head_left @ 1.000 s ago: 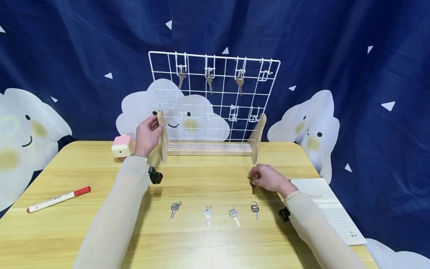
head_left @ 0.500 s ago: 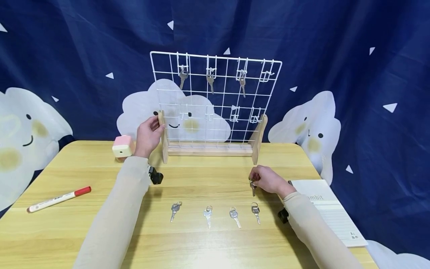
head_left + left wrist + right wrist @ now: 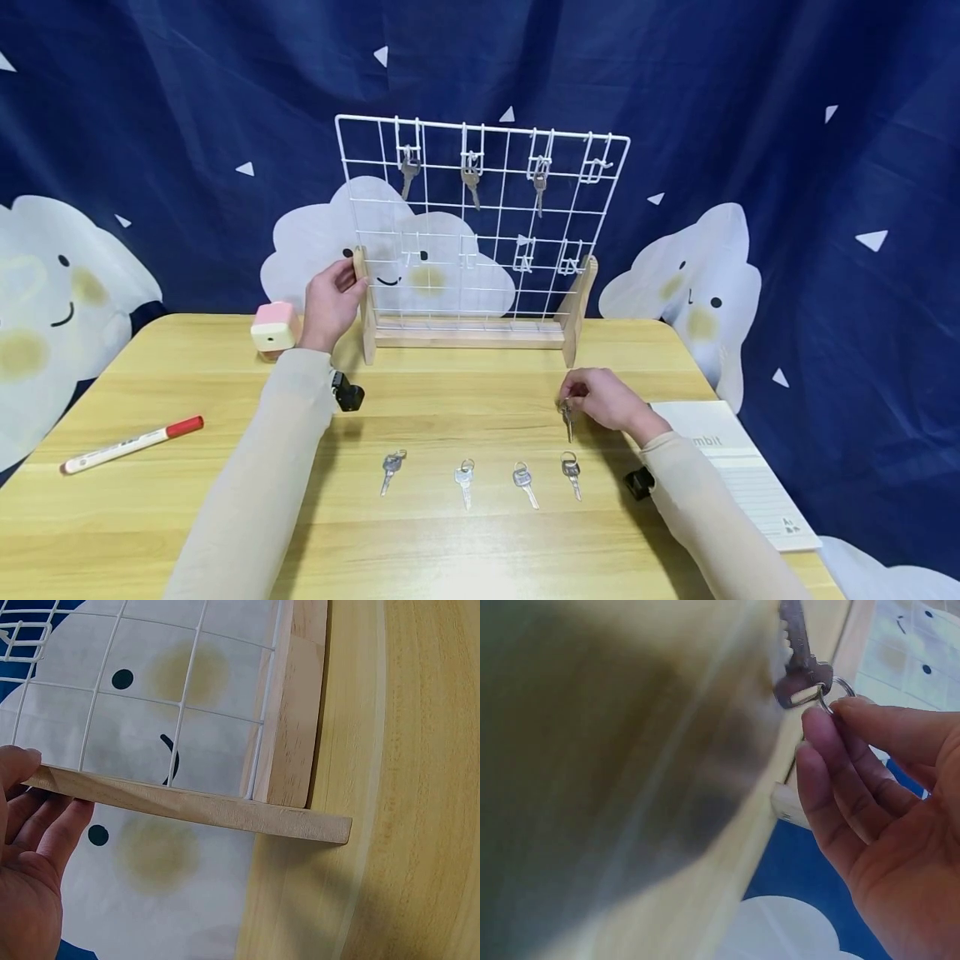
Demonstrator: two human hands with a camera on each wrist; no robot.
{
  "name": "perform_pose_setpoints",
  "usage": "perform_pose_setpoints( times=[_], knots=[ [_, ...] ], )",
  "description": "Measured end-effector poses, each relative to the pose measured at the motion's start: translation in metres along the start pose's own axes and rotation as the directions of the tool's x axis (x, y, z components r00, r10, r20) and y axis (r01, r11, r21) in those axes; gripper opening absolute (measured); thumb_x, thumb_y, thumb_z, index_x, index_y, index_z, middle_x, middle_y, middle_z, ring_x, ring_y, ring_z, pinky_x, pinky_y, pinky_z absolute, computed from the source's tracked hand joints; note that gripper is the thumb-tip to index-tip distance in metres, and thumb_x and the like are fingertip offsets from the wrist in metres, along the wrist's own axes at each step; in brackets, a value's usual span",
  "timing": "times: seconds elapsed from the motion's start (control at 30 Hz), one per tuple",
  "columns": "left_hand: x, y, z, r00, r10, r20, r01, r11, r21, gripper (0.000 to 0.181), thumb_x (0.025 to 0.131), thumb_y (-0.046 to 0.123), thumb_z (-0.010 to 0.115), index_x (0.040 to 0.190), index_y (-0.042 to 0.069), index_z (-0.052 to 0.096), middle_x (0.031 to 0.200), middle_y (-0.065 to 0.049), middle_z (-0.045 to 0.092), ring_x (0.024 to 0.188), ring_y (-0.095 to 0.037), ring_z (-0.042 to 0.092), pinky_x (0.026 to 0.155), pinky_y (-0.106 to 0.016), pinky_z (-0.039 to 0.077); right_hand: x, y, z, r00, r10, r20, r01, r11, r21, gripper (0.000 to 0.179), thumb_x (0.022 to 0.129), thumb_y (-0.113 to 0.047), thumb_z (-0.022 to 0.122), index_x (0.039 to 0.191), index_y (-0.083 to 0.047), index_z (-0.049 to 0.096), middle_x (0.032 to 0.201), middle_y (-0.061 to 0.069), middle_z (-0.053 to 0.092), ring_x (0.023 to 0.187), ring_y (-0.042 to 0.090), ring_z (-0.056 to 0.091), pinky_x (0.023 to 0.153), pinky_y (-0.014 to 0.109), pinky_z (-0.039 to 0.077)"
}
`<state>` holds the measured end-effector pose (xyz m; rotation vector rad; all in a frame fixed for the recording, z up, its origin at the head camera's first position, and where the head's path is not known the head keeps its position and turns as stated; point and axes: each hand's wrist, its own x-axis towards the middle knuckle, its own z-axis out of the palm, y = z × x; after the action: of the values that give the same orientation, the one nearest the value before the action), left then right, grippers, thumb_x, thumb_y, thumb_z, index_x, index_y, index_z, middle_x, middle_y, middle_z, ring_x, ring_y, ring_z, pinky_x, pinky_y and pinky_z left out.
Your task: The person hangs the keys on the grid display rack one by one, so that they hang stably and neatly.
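Observation:
My left hand [image 3: 332, 307] grips the left wooden upright [image 3: 187, 802] of a white wire grid rack [image 3: 480, 127], thumb on one side and fingers on the other. Over the table in front of the rack's right end, my right hand [image 3: 606, 402] pinches a metal key [image 3: 799, 649] by its ring, and the key hangs tip down. Three keys hang from the top-row hooks: a left key [image 3: 409, 173], a middle key [image 3: 471, 179] and a right key [image 3: 540, 187]. The top-right hook [image 3: 595, 171] and the lower hooks bear no keys. Several keys, including one nearby [image 3: 571, 468], lie in a row on the table.
A red-capped marker [image 3: 135, 445] lies at the table's left. Beside my left wrist stands a pink-and-cream box-shaped object [image 3: 273, 327]. A notepad [image 3: 738, 467] lies partly beneath my right forearm. A blue curtain [image 3: 712, 100] with cloud prints hangs behind the table [image 3: 450, 400].
My right hand has shifted slightly right, still holding the key by its ring. The right-hand hanging key has swayed a little. My left hand stays on the upright.

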<state>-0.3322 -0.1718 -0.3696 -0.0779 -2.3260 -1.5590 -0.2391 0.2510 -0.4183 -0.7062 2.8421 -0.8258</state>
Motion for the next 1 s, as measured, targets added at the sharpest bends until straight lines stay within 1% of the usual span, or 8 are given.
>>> perform_pose_setpoints(
  times=[0.2,0.4,0.53,0.67,0.73,1.0],
  knots=[
    [-0.001,0.000,0.000,1.000,-0.009,0.002,0.009,1.000,0.005,0.045,0.098,0.008,0.059,0.142,-0.001,0.049,0.139,-0.021,0.052,0.127,-0.029,0.051,0.105,-0.032,0.045,-0.004,-0.008,-0.012,0.997,-0.035,-0.075,0.036,0.999,0.018,0.015,0.084,0.009,0.065,0.088,-0.005,0.069,0.079,-0.003,0.063,0.073,0.013,0.058,0.067,0.031,0.054],
    [-0.001,0.000,0.000,1.000,-0.012,0.005,0.012,1.000,0.010,0.045,0.099,0.009,0.059,0.142,-0.001,0.049,0.139,-0.021,0.052,0.127,-0.029,0.051,0.105,-0.032,0.045,-0.006,-0.017,-0.022,0.993,-0.042,-0.112,0.047,0.998,0.042,0.012,0.084,0.009,0.068,0.089,-0.003,0.070,0.080,0.001,0.066,0.074,0.015,0.061,0.068,0.031,0.057],
    [-0.001,-0.001,0.000,1.000,-0.006,0.006,0.006,1.000,0.016,0.045,0.099,0.009,0.059,0.141,-0.001,0.049,0.139,-0.021,0.052,0.127,-0.029,0.051,0.105,-0.032,0.045,-0.006,-0.023,-0.030,0.988,-0.039,-0.150,0.047,0.997,0.055,0.012,0.084,0.009,0.069,0.089,-0.001,0.070,0.081,0.004,0.067,0.074,0.016,0.061,0.066,0.030,0.057],
    [0.000,-0.001,0.001,1.000,0.000,0.007,0.000,1.000,0.017,0.045,0.098,0.009,0.059,0.142,-0.001,0.049,0.139,-0.021,0.052,0.127,-0.030,0.051,0.105,-0.032,0.046,-0.004,-0.029,-0.038,0.981,-0.030,-0.189,0.042,0.997,0.060,0.011,0.084,0.008,0.070,0.089,-0.002,0.070,0.080,0.002,0.066,0.072,0.018,0.061,0.061,0.029,0.056],
    [0.000,-0.001,0.001,1.000,-0.001,0.007,0.001,1.000,0.020,0.046,0.099,0.009,0.059,0.142,-0.001,0.049,0.139,-0.021,0.052,0.127,-0.030,0.051,0.105,-0.033,0.045,-0.002,-0.031,-0.042,0.980,-0.020,-0.200,0.034,0.997,0.066,0.010,0.085,0.007,0.070,0.089,-0.003,0.071,0.079,0.002,0.067,0.071,0.020,0.063,0.059,0.029,0.056],
    [0.000,-0.001,0.000,1.000,0.006,0.000,-0.006,1.000,0.014,0.044,0.098,0.010,0.060,0.141,-0.001,0.050,0.138,-0.021,0.054,0.126,-0.029,0.052,0.104,-0.032,0.046,0.002,-0.041,-0.056,0.973,-0.025,-0.229,0.043,0.996,0.076,0.007,0.087,0.004,0.070,0.088,-0.002,0.071,0.080,0.003,0.068,0.071,0.019,0.064,0.058,0.029,0.058]
  ],
)
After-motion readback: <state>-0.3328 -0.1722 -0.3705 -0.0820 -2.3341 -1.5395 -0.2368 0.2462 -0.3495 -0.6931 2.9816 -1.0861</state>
